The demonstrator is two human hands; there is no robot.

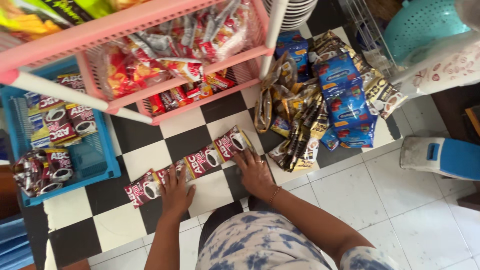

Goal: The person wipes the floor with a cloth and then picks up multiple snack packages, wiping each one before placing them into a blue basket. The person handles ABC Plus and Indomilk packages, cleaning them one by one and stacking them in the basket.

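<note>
Centrally, both hands, left hand (pixel 176 190) and right hand (pixel 255 172), press flat and open on the sachet strip (pixel 200 162) across the checkered floor (pixel 150 140), gripping nothing.

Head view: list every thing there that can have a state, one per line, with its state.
Strip of red coffee sachets: laid flat across the checkered floor, unbroken.
Left hand: palm down, pressing on the strip.
Right hand: palm down, flat at the strip's end.
Blue basket: on the floor, partly filled with sachets.
Pink rack: standing, shelves stocked with snack packets.
Blue packets: heaped on the floor.
</note>
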